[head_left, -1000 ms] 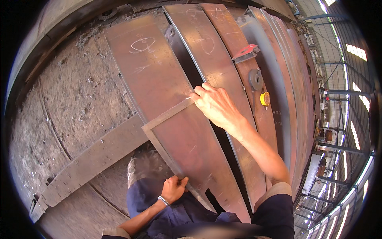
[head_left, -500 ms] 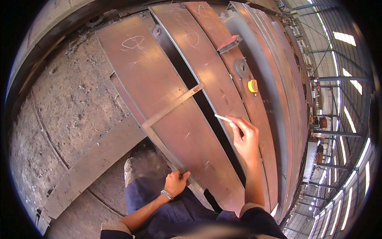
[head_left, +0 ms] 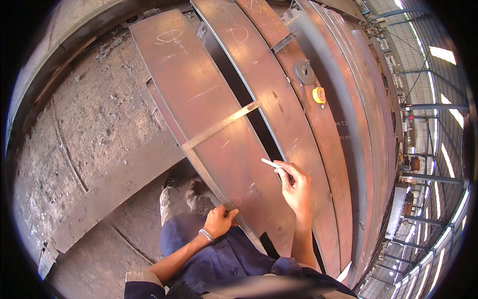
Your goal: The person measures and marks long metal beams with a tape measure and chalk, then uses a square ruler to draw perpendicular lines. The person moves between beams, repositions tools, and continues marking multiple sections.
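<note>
My right hand [head_left: 296, 187] pinches a short white chalk stick [head_left: 270, 163] between thumb and fingers, its tip pointing left above the nearest steel plate [head_left: 234, 164]. An L-shaped steel square [head_left: 221, 127] lies on that plate. One leg crosses the plate, and its end reaches the gap before the second plate. The other leg runs along the plate's left edge toward me. There my left hand [head_left: 220, 222] is closed on this leg, with the thumb on top and the other fingers partly hidden. White chalk loops and strokes mark the plate.
More long steel plates [head_left: 298, 124] lie side by side to the right, with dark gaps between. On them rest a yellow tape measure [head_left: 318, 94], a round grey disc [head_left: 303, 72] and a dark block [head_left: 284, 42]. A flat bar [head_left: 119, 184] lies on the dirt floor [head_left: 99, 114] at left.
My right hand has moved left with the chalk, from over the gap to over the nearest plate. My left hand stays on the square. The whole view has shifted slightly.
</note>
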Tool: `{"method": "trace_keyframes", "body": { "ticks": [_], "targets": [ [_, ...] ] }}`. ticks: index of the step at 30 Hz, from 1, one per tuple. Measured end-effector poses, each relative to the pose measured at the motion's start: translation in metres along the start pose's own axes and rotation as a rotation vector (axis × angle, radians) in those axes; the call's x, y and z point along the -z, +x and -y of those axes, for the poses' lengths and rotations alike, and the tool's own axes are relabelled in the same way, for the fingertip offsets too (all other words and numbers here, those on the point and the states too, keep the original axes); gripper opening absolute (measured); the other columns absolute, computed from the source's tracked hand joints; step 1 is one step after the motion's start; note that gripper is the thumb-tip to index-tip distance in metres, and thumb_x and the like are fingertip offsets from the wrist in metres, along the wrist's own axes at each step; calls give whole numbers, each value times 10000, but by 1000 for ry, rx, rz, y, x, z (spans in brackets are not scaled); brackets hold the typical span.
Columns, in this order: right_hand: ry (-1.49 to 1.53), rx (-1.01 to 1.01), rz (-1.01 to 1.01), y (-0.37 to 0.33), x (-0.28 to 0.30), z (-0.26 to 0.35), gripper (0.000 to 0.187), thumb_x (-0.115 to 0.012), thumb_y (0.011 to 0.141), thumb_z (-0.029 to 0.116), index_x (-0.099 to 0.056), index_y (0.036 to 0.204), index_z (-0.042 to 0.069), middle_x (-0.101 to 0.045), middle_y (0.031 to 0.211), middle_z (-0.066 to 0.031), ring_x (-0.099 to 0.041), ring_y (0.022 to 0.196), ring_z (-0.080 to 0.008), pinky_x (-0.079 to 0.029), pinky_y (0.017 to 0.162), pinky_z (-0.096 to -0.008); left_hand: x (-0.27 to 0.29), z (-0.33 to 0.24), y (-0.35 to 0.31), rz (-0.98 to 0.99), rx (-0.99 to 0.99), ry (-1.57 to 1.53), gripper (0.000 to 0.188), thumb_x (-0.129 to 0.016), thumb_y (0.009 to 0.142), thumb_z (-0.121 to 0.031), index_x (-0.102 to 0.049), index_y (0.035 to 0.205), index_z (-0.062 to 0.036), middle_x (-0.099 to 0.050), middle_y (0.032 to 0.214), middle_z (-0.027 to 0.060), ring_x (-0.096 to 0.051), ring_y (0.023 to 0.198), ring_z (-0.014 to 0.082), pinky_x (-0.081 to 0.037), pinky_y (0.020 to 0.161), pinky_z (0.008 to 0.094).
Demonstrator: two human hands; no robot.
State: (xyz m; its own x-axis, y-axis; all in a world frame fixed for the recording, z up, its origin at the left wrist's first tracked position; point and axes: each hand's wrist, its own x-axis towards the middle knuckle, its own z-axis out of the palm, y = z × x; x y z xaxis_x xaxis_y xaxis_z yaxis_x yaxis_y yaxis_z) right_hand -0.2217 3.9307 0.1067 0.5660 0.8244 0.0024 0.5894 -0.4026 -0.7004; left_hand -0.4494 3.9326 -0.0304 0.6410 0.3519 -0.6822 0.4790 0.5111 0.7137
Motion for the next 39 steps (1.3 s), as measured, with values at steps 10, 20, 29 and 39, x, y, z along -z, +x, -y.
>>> {"method": "trace_keyframes", "body": {
  "ticks": [10,20,29,39],
  "targets": [
    [54,40,24,-33,11,-26,214,-682,937,-22,-739,1134,40,-665,801,-42,-510,618,-40,-373,522,-213,-42,25,-15,-59,-53,-27,464,-704,965,-351,-627,827,85,-705,674,162,-761,672,248,-563,568,330],
    [48,58,87,-35,15,-25,219,-676,942,-20,-735,1143,42,-653,791,-37,-497,611,-32,-361,515,-213,-58,34,-19,-115,-80,-65,460,-692,975,-349,-613,825,78,-697,684,173,-761,671,253,-558,560,337],
    [66,41,119,-35,13,-30,196,-657,966,15,-746,1140,34,-739,871,-46,-588,676,-16,-359,506,-192,-51,21,-23,-70,-3,-165,461,-632,1015,-354,-615,874,85,-699,694,161,-767,698,257,-572,577,326],
    [66,4,134,-26,5,-26,203,-655,967,15,-746,1146,44,-738,867,-32,-547,642,-8,-335,501,-196,-45,18,-25,-5,72,-260,429,-618,1028,-335,-629,994,92,-724,780,151,-768,725,233,-584,607,320]
  ]
}}
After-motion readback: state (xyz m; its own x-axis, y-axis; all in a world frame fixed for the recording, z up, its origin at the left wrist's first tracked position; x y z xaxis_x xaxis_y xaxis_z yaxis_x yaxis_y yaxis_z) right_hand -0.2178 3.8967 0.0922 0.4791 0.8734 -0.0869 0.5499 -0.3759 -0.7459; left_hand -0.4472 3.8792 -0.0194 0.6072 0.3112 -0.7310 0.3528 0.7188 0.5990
